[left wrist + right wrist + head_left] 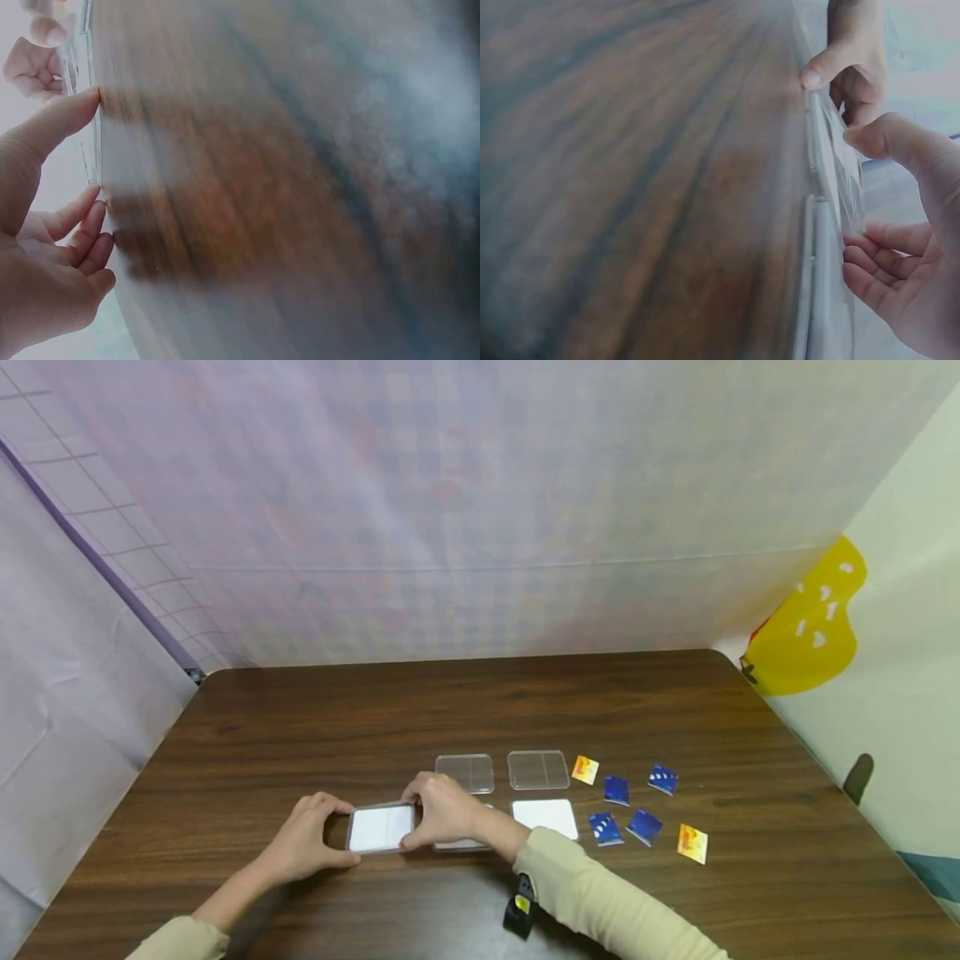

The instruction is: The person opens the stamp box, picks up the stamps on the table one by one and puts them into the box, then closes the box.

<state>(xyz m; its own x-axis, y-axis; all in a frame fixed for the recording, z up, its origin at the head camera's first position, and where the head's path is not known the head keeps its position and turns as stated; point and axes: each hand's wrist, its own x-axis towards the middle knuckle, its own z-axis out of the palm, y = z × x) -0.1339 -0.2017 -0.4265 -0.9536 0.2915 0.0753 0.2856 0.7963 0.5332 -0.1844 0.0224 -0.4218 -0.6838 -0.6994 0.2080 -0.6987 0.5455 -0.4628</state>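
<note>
The leftmost lower-centre box [381, 829], apparently lidded, is gripped by the left hand [306, 837] and right hand [448, 810]. Two clear lids [538, 770] are left unfitted.

The left hand [309, 837] and right hand [444, 810] grip a white-faced case [381, 828], well left of 6 packets [606, 829].

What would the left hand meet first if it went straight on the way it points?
The left hand would first meet the clear case with white contents, whose edge it seems to grip; beyond that comes the right hand, though depth is hard to judge.
</note>
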